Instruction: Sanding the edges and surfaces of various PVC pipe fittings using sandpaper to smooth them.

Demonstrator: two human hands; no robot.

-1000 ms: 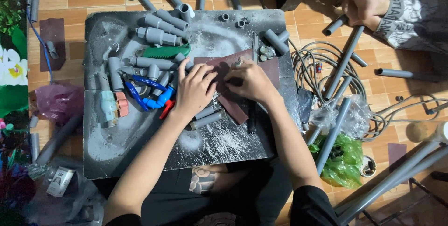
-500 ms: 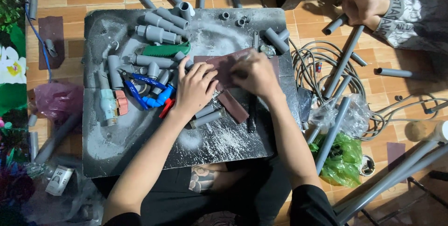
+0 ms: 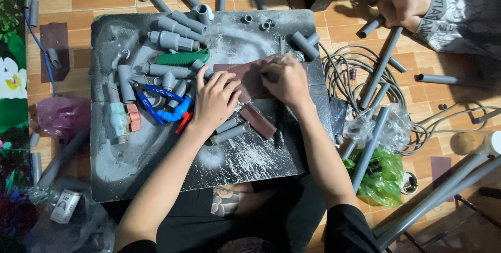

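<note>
A dark, dust-streaked board lies on the tiled floor in front of my knees. Across its middle lies a maroon sheet of sandpaper. My left hand lies flat with fingers spread on the sheet's left end, pinning it down. My right hand is closed over the sheet's right part, gripping a small grey pipe piece that shows only at my fingertips. Most of that piece is hidden under my fingers.
Grey pipe fittings, a blue-handled tool, a green item, a valve and a short pipe crowd the board. A cable coil, long pipes and a green bag lie right. Another person's hand holds a pipe.
My right hand has slid a little away from me along the sandpaper. My left hand has stayed pressed on the sheet.
</note>
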